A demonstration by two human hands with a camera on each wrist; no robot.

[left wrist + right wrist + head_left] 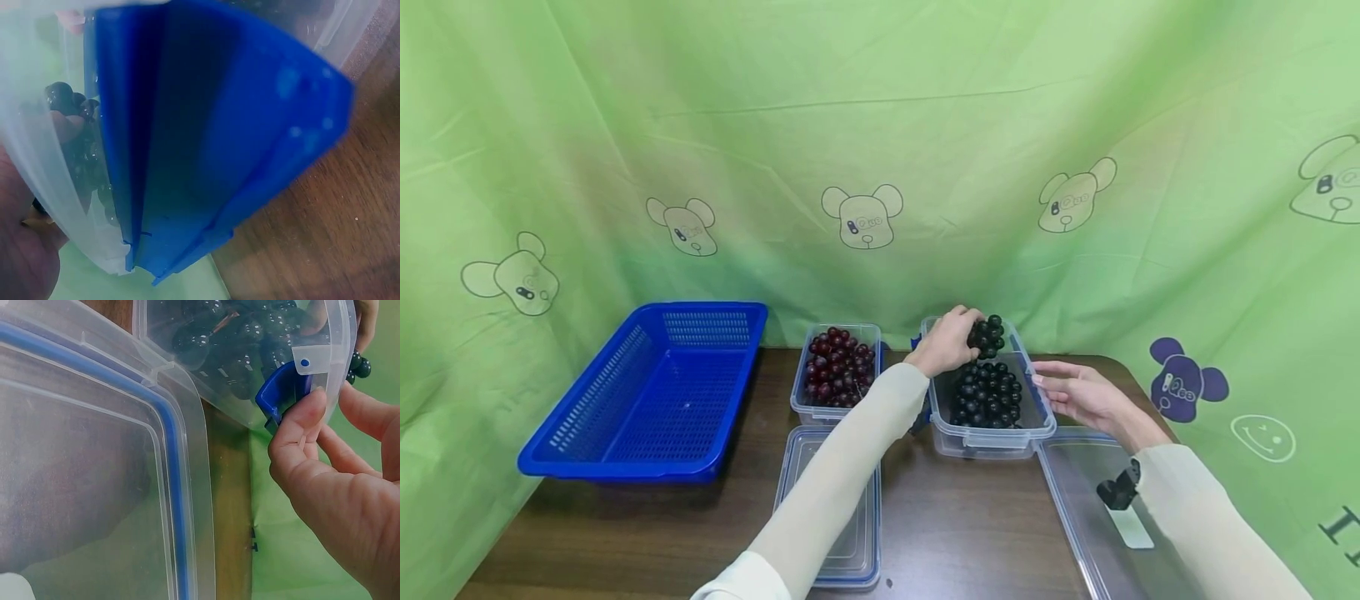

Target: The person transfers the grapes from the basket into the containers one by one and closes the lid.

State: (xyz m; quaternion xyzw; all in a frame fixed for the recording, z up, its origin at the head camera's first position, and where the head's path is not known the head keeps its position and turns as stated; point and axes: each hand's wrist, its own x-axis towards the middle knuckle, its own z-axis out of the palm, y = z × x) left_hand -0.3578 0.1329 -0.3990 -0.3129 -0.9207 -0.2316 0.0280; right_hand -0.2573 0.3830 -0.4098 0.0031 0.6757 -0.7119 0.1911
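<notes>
My left hand (950,342) grips a small bunch of black grapes (988,336) at the far end of a clear plastic container (992,439). A larger bunch of black grapes (988,396) lies in that container's near half. In the left wrist view, a blue latch (219,125) hides much of the held bunch and the hand. On the container's right side, my right hand (1086,396) holds the rim between thumb and fingers. The right wrist view has its thumb against another blue latch (284,394).
A smaller container (820,414) of red grapes stands to the left, with a blue-edged lid (857,550) in front. Another, larger lid (1075,475) lies under my right forearm. A blue plastic basket (685,408) sits at the far left. A green curtain (955,125) hangs behind the table.
</notes>
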